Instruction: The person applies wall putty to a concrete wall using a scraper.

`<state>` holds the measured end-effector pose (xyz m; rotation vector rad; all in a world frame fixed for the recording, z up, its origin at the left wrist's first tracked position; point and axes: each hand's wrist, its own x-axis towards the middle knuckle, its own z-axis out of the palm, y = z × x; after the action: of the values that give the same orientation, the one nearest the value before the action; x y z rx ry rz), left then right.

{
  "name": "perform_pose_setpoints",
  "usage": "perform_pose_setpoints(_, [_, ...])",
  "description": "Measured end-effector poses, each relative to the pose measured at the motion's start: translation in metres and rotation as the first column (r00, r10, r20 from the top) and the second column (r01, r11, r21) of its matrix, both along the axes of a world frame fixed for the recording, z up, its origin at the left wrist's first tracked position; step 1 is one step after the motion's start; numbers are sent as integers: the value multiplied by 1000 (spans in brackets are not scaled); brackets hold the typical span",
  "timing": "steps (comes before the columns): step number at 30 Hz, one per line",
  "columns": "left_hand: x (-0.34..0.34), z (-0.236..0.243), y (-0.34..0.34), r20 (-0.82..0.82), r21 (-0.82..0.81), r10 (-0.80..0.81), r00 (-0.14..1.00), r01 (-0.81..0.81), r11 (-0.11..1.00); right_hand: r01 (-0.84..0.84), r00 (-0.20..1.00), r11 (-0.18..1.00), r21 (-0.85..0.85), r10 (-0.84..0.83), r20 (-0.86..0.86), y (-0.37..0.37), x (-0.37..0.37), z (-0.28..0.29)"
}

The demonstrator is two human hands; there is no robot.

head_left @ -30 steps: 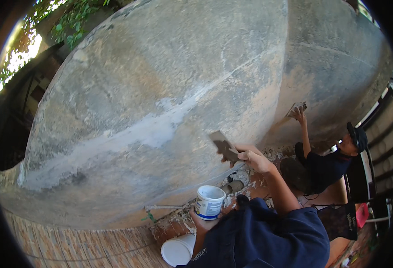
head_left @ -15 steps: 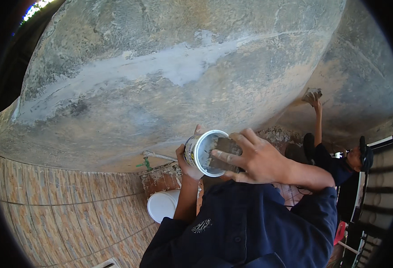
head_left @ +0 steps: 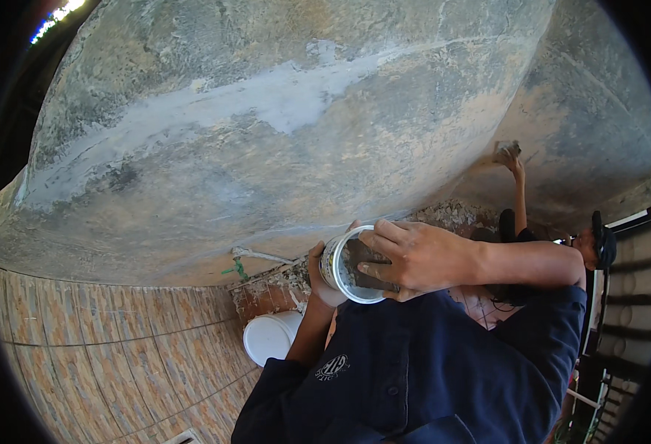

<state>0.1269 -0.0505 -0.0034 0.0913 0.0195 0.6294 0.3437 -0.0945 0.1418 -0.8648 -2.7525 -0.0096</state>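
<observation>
The left hand [head_left: 319,277] grasps a small white tub [head_left: 330,260] around its outer side and keeps it tilted, the mouth turned toward the right hand [head_left: 423,255]; this probably makes the inside easier to reach. The right hand grasps a dark flat tool [head_left: 370,255], its fingers spread over the face, perhaps for better control. The tool is at the mouth of the tub, partly inside; how deep, one cannot tell. The tub is held just in front of the shirt [head_left: 429,355], maybe for steadiness. A white bucket [head_left: 266,339] rests beside the left forearm, seemingly near for convenience.

Counted, there are two white containers, one tub and one bucket, and one tool in the right hand. One co-worker's hand [head_left: 514,160] presses one flat block [head_left: 504,148] against the grey wall [head_left: 214,155], which bears one long pale band [head_left: 288,96].
</observation>
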Motion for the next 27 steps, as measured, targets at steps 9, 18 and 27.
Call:
perform_pose_setpoints(9, [3, -7, 0, -219, 27, 188, 958, -186, 982, 133, 987, 986, -105, -122, 105, 0, -4, -14])
perform_pose_setpoints(18, [-10, -20, 2, -249, -59, 255, 934, -277, 959, 178, 972, 881, -439, -227, -59, 14, 30, 12])
perform_pose_setpoints(27, [-84, -124, -37, -530, 588, 666, 526, -338, 735, -874, -413, 476, 95, -627, -661, 15, 76, -93])
